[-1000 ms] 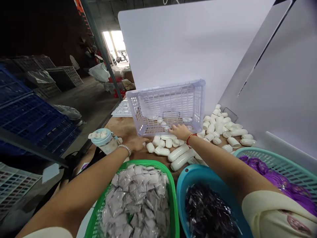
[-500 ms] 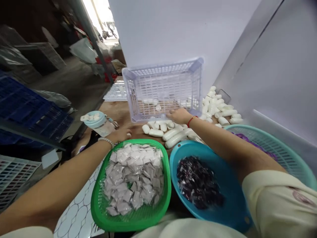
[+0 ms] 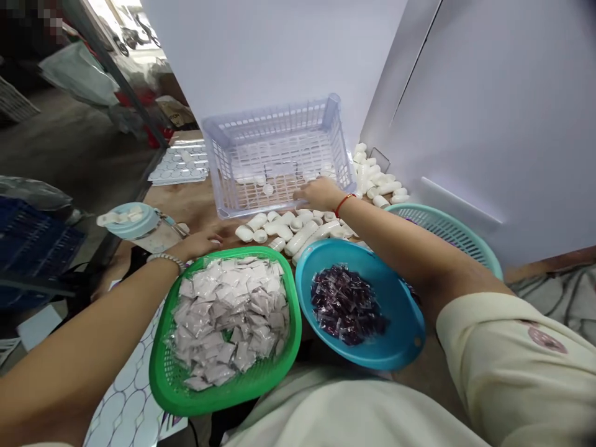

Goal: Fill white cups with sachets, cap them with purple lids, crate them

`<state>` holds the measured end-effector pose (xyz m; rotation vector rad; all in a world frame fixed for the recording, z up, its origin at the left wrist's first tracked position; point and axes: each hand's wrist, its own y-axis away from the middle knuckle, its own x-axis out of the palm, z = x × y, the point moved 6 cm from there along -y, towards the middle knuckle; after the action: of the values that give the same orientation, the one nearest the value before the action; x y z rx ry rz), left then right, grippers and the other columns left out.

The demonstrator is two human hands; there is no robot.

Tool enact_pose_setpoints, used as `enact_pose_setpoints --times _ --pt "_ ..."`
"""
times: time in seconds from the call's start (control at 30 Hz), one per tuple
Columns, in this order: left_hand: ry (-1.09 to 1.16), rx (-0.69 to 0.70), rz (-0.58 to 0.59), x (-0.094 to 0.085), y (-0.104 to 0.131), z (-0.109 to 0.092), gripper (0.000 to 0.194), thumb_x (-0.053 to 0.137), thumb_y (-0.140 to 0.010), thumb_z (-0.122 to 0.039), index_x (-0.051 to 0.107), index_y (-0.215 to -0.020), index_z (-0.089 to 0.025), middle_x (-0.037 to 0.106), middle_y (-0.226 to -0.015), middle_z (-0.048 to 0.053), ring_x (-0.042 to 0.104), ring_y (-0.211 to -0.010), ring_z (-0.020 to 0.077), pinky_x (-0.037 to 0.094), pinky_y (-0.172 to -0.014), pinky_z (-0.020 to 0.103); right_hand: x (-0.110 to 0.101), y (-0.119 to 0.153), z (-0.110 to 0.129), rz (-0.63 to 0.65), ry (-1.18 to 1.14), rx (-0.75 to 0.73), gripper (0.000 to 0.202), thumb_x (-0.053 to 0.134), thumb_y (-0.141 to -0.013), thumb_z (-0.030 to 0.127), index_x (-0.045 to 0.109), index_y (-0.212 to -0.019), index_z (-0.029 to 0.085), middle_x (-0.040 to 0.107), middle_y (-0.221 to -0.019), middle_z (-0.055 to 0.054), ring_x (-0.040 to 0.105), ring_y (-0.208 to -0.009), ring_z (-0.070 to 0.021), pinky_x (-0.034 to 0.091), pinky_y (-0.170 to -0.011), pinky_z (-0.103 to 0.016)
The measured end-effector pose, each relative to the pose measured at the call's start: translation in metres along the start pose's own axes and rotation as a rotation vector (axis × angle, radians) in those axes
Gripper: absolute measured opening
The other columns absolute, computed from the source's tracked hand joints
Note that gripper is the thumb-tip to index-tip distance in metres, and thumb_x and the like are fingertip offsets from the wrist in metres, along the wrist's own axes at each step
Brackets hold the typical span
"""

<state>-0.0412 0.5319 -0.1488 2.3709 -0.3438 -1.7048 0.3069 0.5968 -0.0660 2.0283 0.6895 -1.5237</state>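
Note:
A pale lavender plastic crate (image 3: 279, 127) stands tilted on the table, its open side facing me. My right hand (image 3: 319, 192) is at its lower front rim, fingers curled over the edge. My left hand (image 3: 200, 244) rests on the table behind the green basket (image 3: 158, 379), fingers loosely spread, with nothing visible in them. That basket holds many small pale packets (image 3: 233, 310). Beside it, a blue basin (image 3: 395, 310) contains dark purple wrapped packets (image 3: 347, 304). White cylindrical pieces (image 3: 302, 236) lie in front of the crate, and more (image 3: 377, 180) are heaped to its right.
A lidded cup (image 3: 133, 223) stands left of my left hand. Patterned sheets (image 3: 179, 164) lie at the table's back left. A mint basket (image 3: 465, 239) is at the right, beside a pale wall (image 3: 503, 124). Blue crates (image 3: 37, 242) stand at far left.
The camera view has shifted, so most things appear further left. The crate now leans back more, with my right hand still at its lower rim. My left hand stays behind the green basket.

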Motion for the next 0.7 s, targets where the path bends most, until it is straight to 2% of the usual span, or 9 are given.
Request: enact_pose_setpoints --times 0.23,0.37,0.47,0.53,0.6,0.7 --pt "-0.039 -0.067 0.023 -0.011 0.016 0.01 0.037 0.069 -0.101 -0.04 0.069 -0.129 -0.017 0.069 -0.135 0.011 0.069 -0.12 0.0293 0.058 -0.103 0.053 0.001 0.02 0.007 -0.116 0.027 0.047 0.049 0.059 -0.105 0.05 0.061 -0.144 0.022 0.07 -0.133 -0.017 0.065 -0.113 -0.032 0.037 -0.092 -0.041" --pt "-0.035 -0.08 0.012 -0.008 0.022 0.009 0.037 0.069 -0.101 -0.039 0.067 -0.132 -0.018 0.068 -0.136 0.012 0.069 -0.119 0.0288 0.059 -0.101 0.052 -0.005 0.034 0.023 -0.205 0.039 0.016 0.054 0.057 -0.106 0.046 0.051 -0.156 0.024 0.06 -0.147 -0.02 0.056 -0.127 -0.0378 0.035 -0.101 -0.048" --pt "-0.017 -0.075 0.003 -0.009 0.024 0.009 0.036 0.069 -0.101 -0.039 0.067 -0.131 -0.018 0.069 -0.134 0.011 0.069 -0.117 0.0279 0.06 -0.1 0.051 -0.01 0.038 0.053 -0.238 -0.05 -0.174 0.045 0.043 -0.112 0.034 0.055 -0.152 0.02 0.059 -0.148 -0.022 0.053 -0.131 -0.0375 0.035 -0.106 -0.052" --pt "0.003 -0.073 -0.011 -0.013 0.027 0.01 0.036 0.069 -0.102 -0.039 0.068 -0.13 -0.017 0.07 -0.132 0.011 0.07 -0.114 0.0273 0.061 -0.098 0.05 -0.008 0.031 0.08 -0.187 -0.124 -0.342 0.041 0.038 -0.113 0.026 0.061 -0.146 0.019 0.065 -0.142 -0.02 0.058 -0.127 -0.0324 0.04 -0.107 -0.048" --pt "0.025 -0.078 -0.04 -0.021 0.03 0.014 0.035 0.068 -0.102 -0.04 0.068 -0.129 -0.017 0.07 -0.13 0.011 0.07 -0.113 0.0269 0.061 -0.098 0.049 -0.002 0.015 0.105 -0.116 -0.16 -0.45 0.039 0.042 -0.111 0.021 0.063 -0.144 0.023 0.066 -0.143 -0.014 0.063 -0.123 -0.0264 0.045 -0.103 -0.04" --pt "0.053 -0.086 -0.1 -0.038 0.039 0.023 0.036 0.068 -0.102 -0.04 0.067 -0.13 -0.017 0.07 -0.131 0.011 0.07 -0.115 0.0274 0.061 -0.098 0.05 0.009 -0.024 0.135 -0.039 -0.186 -0.502 0.045 0.052 -0.105 0.015 0.06 -0.147 0.027 0.061 -0.153 -0.011 0.07 -0.117 -0.0232 0.052 -0.096 -0.035"
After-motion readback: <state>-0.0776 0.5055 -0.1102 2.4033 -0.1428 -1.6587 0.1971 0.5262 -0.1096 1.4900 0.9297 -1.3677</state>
